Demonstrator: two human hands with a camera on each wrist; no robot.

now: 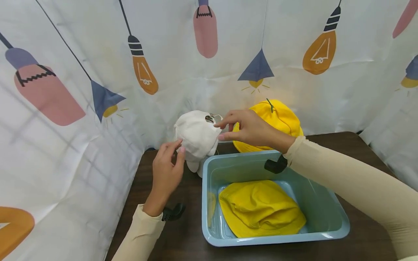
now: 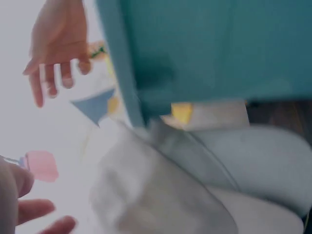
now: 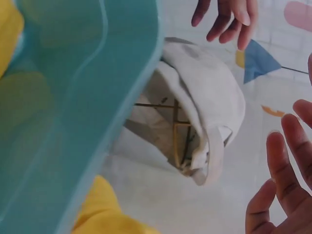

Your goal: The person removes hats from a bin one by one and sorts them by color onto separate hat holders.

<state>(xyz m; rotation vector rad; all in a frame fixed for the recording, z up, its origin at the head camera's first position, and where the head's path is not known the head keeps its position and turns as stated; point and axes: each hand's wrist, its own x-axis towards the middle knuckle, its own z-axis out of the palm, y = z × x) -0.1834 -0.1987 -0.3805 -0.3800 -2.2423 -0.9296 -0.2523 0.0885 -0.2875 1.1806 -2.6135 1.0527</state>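
A white baseball cap [image 1: 197, 132] sits on a wire stand [image 3: 176, 124] behind the blue basin's left corner. Two pale brims, one white [image 2: 263, 214] and one greyer [image 2: 258, 161], overlap at its front. My left hand [image 1: 167, 174] is at the cap's left side, fingers spread and loosely bent, holding nothing. By the strap opening at the cap's back, my right hand [image 1: 246, 127] hovers with fingers apart and nothing in them. Inside the blue basin [image 1: 277, 239] lies a crumpled yellow bucket hat [image 1: 261, 210].
Another yellow hat [image 1: 277, 116] with a green stem stands behind the basin, partly hidden by my right hand. A white curtain [image 1: 209, 90] printed with lamps surrounds the dark wooden table [image 1: 183, 232] at the back and sides.
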